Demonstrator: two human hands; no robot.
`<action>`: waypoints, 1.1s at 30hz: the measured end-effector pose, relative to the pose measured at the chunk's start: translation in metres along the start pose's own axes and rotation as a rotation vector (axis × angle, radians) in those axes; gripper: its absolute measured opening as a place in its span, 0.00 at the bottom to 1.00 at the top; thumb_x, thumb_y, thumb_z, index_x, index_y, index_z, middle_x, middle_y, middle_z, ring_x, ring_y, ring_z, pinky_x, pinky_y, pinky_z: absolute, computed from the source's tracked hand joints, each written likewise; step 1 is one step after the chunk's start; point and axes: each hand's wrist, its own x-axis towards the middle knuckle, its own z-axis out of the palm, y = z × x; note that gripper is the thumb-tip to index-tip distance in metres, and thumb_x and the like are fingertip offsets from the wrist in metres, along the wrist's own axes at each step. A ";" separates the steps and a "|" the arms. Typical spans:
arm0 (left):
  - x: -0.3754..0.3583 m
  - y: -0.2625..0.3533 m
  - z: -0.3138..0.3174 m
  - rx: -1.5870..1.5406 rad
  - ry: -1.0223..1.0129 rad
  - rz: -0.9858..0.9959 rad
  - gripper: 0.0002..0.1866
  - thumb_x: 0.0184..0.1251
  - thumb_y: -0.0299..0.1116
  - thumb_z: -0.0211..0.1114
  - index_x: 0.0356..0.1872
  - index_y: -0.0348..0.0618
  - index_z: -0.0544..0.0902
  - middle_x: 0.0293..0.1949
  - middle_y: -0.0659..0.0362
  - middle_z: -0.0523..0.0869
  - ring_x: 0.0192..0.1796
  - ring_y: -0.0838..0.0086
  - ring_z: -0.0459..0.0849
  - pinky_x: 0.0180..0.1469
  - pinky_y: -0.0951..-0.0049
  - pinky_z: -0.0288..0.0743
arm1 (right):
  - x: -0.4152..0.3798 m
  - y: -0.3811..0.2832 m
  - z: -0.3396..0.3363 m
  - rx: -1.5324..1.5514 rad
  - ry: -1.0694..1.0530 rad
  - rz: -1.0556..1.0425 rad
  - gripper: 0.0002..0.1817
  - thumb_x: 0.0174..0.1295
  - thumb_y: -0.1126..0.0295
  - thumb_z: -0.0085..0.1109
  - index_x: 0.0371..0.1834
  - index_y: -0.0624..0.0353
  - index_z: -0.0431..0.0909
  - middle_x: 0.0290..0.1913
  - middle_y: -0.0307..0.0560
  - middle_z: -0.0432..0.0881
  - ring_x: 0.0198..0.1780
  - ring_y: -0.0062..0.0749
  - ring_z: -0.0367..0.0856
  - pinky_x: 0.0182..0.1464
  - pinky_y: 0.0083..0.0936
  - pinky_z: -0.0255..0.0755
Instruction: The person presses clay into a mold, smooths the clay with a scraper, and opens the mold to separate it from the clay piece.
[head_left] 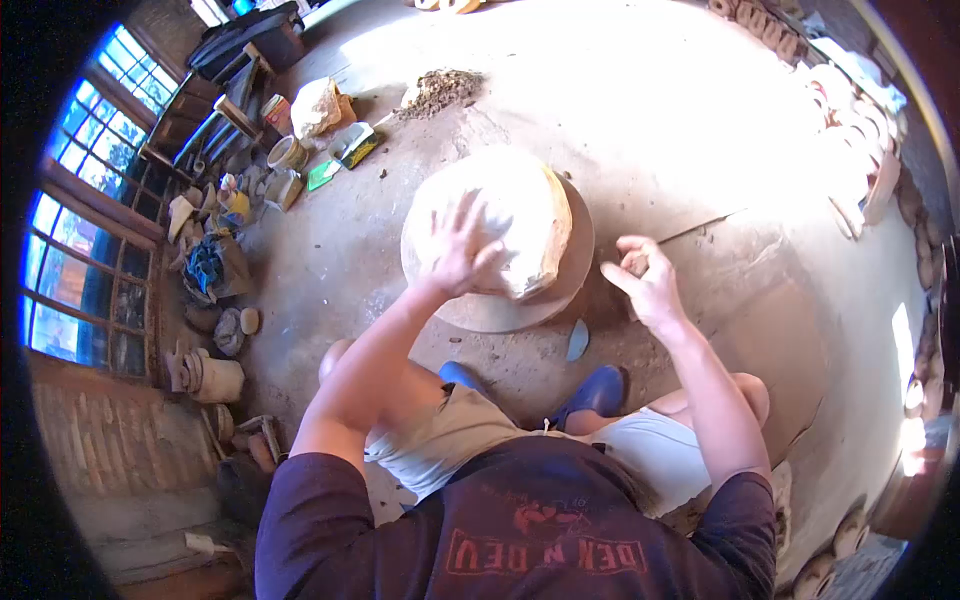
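A large pale mass (540,215), overexposed on top and probably clay, sits on a round wheel or turntable (490,315) in front of me. Its right side shows a tan, uneven edge. My left hand (462,250) lies over its near left part with fingers spread, seemingly touching the surface. To the right, off the wheel, my right hand (648,283) hovers above the floor. Its fingers are loosely bent with the thumb apart, and I see nothing plainly held in it. A blue half-moon piece (577,340) lies on the floor by the wheel's near edge.
My blue shoes (597,390) are close to the wheel. At left stand tubs, bags and a bucket (215,378) below windows. A crumbly heap (440,92) and a green-edged container (355,145) lie beyond the wheel. Pale curved pieces (865,150) are stacked at far right.
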 end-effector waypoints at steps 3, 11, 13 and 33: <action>-0.007 -0.042 0.042 -0.304 0.402 -0.391 0.51 0.68 0.63 0.66 0.81 0.36 0.62 0.82 0.37 0.58 0.83 0.45 0.57 0.82 0.45 0.52 | 0.037 -0.009 -0.018 0.133 -0.068 0.175 0.29 0.63 0.72 0.75 0.66 0.62 0.72 0.46 0.43 0.82 0.31 0.21 0.81 0.32 0.19 0.78; -0.008 -0.070 0.064 -0.937 0.409 -0.666 0.53 0.61 0.55 0.75 0.78 0.27 0.63 0.75 0.38 0.70 0.78 0.52 0.69 0.80 0.58 0.61 | 0.155 0.081 0.071 0.085 0.127 0.102 0.19 0.73 0.64 0.68 0.59 0.64 0.78 0.49 0.47 0.84 0.49 0.30 0.85 0.50 0.28 0.80; -0.007 -0.073 0.066 -1.133 0.450 -0.611 0.52 0.62 0.54 0.74 0.78 0.28 0.63 0.75 0.39 0.71 0.77 0.55 0.70 0.79 0.58 0.62 | 0.170 0.086 0.089 0.186 0.114 0.223 0.19 0.74 0.59 0.67 0.58 0.62 0.80 0.50 0.46 0.84 0.51 0.29 0.82 0.57 0.29 0.75; 0.008 -0.049 -0.024 -2.128 0.078 -1.014 0.31 0.80 0.52 0.58 0.69 0.36 0.76 0.59 0.48 0.88 0.58 0.62 0.90 0.64 0.58 0.83 | 0.185 0.036 0.102 0.552 0.009 0.524 0.25 0.73 0.61 0.64 0.67 0.66 0.75 0.59 0.53 0.85 0.59 0.38 0.84 0.61 0.31 0.78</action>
